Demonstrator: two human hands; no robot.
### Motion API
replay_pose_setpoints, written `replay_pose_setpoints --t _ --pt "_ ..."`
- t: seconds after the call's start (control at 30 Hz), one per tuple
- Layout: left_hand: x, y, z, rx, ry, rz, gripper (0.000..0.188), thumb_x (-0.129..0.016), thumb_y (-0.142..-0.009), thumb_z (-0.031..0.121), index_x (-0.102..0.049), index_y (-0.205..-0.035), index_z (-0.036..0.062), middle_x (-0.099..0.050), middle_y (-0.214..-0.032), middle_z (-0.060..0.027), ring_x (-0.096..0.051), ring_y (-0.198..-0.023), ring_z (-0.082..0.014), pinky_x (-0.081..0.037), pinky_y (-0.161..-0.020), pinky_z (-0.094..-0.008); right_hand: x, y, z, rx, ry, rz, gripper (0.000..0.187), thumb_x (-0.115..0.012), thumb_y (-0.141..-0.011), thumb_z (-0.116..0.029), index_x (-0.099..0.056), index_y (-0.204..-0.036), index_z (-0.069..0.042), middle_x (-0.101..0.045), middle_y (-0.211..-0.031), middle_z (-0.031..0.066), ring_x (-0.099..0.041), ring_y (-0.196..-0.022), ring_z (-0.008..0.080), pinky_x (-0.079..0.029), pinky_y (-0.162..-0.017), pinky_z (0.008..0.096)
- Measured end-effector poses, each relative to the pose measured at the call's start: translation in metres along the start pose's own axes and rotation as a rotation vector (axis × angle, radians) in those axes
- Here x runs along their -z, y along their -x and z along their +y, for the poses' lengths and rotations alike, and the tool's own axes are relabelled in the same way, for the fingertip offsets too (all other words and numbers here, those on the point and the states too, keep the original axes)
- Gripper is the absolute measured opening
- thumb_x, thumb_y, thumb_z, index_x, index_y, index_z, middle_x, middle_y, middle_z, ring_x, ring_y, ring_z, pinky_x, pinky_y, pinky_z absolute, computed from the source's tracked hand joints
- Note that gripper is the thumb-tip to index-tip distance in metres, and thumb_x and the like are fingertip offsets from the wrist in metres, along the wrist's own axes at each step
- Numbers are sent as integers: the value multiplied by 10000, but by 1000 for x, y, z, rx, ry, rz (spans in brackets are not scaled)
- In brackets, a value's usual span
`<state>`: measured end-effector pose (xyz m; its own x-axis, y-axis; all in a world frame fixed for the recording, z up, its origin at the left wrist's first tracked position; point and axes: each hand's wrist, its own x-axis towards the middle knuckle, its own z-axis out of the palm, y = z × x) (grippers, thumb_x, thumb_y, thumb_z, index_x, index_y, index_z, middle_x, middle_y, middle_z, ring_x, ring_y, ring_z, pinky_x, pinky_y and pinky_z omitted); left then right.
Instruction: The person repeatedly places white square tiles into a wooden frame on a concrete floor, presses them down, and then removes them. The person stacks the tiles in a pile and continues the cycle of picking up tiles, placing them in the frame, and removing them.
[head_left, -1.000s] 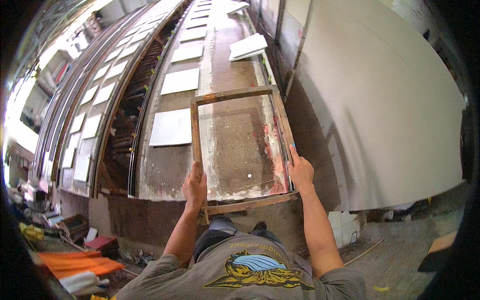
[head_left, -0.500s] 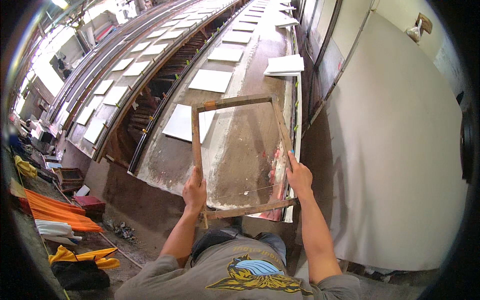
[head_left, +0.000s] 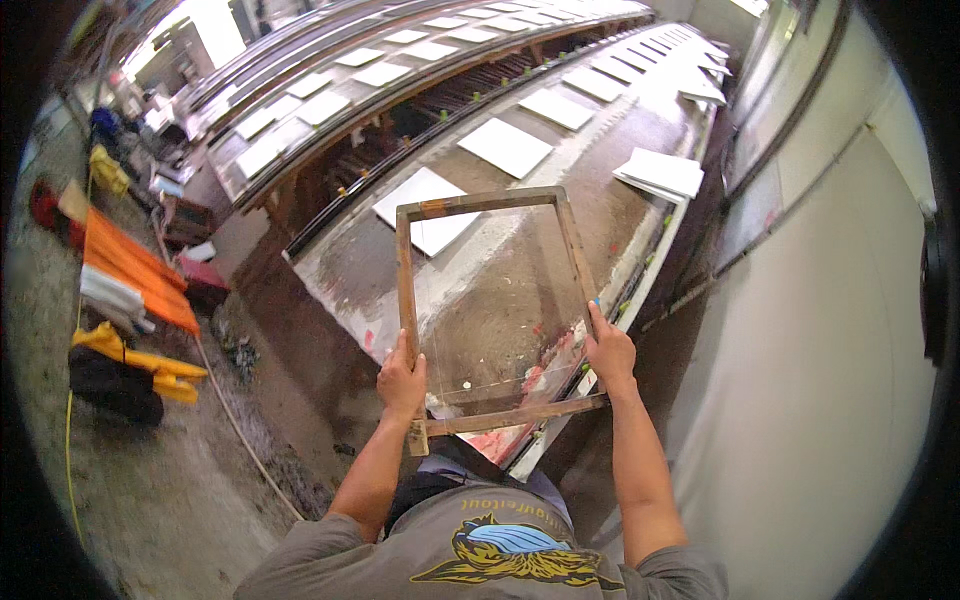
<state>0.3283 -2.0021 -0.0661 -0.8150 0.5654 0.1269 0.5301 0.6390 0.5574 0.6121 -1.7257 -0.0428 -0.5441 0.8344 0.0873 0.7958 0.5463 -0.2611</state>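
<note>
Frame [head_left: 480,202] is held up over the near end of the table [head_left: 345,285], with left hand [head_left: 402,382] and right hand [head_left: 611,356] each clamped on one side. If one hand dips sooner, its corner could push the nearest sheet [head_left: 424,186] askew.

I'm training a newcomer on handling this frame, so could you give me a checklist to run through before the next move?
1. Left hand gripping the wooden frame's left side: ok.
2. Right hand gripping its right side: ok.
3. All four sides of the frame present: ok.
4. Mesh stretched across the frame: cannot tell.
5. Table's near end free of red stains: not ok.
6. White stack squared up: not ok, edges skewed.
</note>
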Motion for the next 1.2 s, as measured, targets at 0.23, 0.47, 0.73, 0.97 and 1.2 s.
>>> replay_pose_setpoints --t 0.23,0.47,0.73,0.97,1.2 --pt "-9 61 17 151 50 122 679 -721 -873 249 -498 -1504 131 -704 -1064 -231 -692 -940 -415 -545 -810 -516 0 -34 18 235 -2 -67 754 -705 -864 -227 -414 -1558 -272 -703 -903 198 -688 -827 407 -540 -720 522" --pt "-9 86 18 209 120 173 680 -721 -872 218 -493 -1497 80 -702 -1048 -229 -685 -956 -428 -536 -834 -515 -5 -51 10 341 11 -99 775 -717 -856 -204 -402 -1561 -260 -699 -891 204 -682 -827 414 -535 -714 525" --pt "-31 93 19 307 89 234 708 -722 -879 230 -461 -1528 119 -697 -1054 -215 -686 -957 -415 -543 -801 -515 -19 -85 2 422 11 -148 768 -719 -880 -235 -387 -1570 -283 -702 -915 197 -678 -833 422 -528 -713 532" --pt "-61 89 49 389 30 291 649 -664 -937 239 -447 -1531 92 -686 -1124 -243 -692 -964 -422 -557 -810 -514 -53 -136 22 574 -107 -147 766 -719 -882 -181 -394 -1569 -279 -704 -951 198 -677 -851 416 -533 -747 515" --pt "-102 92 79 511 49 358 652 -668 -945 245 -441 -1541 110 -679 -1198 -247 -676 -1064 -424 -557 -885 -492 -81 -189 39 717 -184 -146 787 -711 -874 -162 -380 -1577 -283 -689 -896 171 -673 -833 398 -532 -736 509"
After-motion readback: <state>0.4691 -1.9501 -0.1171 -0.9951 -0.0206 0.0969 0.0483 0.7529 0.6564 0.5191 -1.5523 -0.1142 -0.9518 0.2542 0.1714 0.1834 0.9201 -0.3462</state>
